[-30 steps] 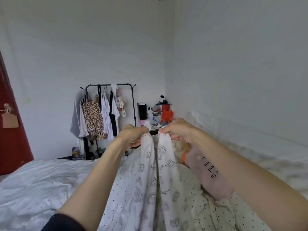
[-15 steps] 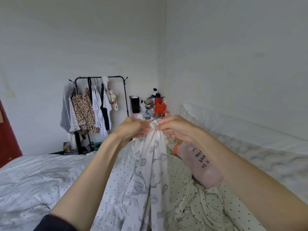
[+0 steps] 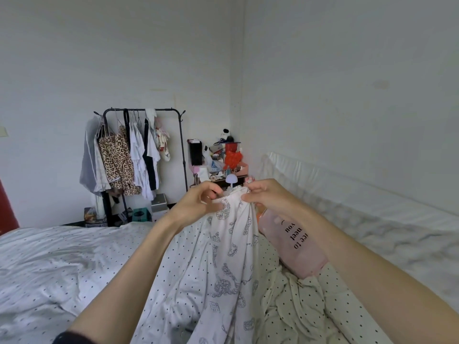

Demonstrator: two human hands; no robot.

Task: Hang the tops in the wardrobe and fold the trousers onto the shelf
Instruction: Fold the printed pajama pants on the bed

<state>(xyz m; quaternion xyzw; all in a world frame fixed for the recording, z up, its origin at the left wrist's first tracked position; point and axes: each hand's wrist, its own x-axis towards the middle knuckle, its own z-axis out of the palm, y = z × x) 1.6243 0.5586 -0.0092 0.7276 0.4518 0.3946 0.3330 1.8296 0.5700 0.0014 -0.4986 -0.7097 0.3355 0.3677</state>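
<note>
The white printed garment (image 3: 231,256) hangs at frame centre, long axis vertical, gathered top edge uppermost, lower end trailing onto the polka-dot bedding (image 3: 62,264). Left hand (image 3: 198,204) and right hand (image 3: 263,197) both pinch its top edge, close together. Clothes rack (image 3: 139,155) stands at middle left.

White garment (image 3: 231,256), grey printed motifs

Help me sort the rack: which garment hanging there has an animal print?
The leopard top, second from the rack's left end. The garments around it are plain white, grey or black.
</note>
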